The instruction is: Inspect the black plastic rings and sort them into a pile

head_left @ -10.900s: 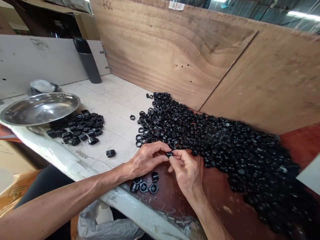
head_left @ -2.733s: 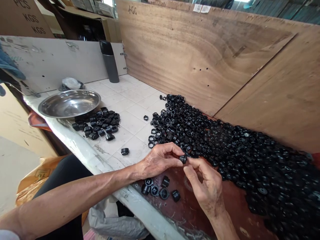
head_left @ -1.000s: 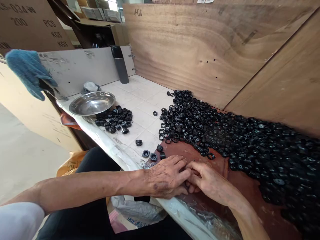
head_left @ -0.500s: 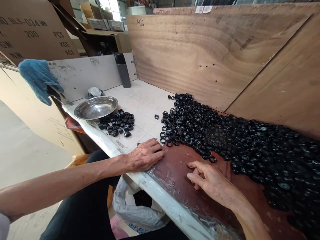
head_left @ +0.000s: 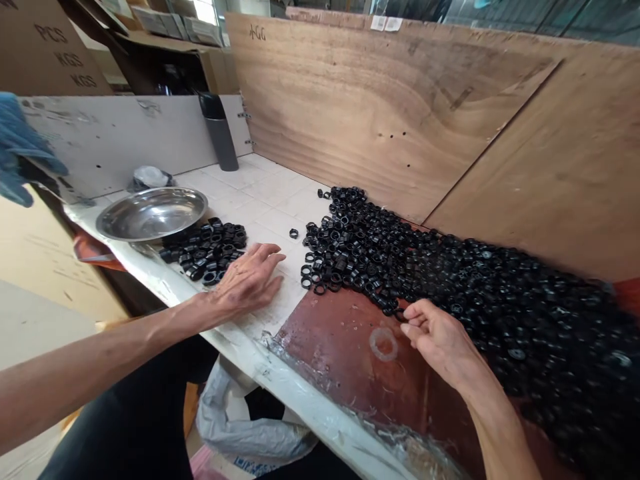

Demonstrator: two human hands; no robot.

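My left hand (head_left: 247,279) lies flat on the white tiled tabletop (head_left: 270,200), fingers stretched out, its fingertips beside a small heap of black plastic parts (head_left: 205,245). My right hand (head_left: 434,333) rests on the red-brown board (head_left: 340,333). Its fingers are curled and pinched together at the near edge of the large pile of black plastic rings and caps (head_left: 450,280). What they pinch is hidden.
A steel bowl (head_left: 150,213) sits left of the small heap, a grey flask (head_left: 220,133) stands at the back, and plywood walls (head_left: 375,113) close the far side. One black ring (head_left: 293,233) lies alone. A plastic bag (head_left: 240,420) hangs below the table edge.
My left hand has slid left across the tiles to the small heap. My right hand has moved forward to the big pile's edge and curled its fingers.
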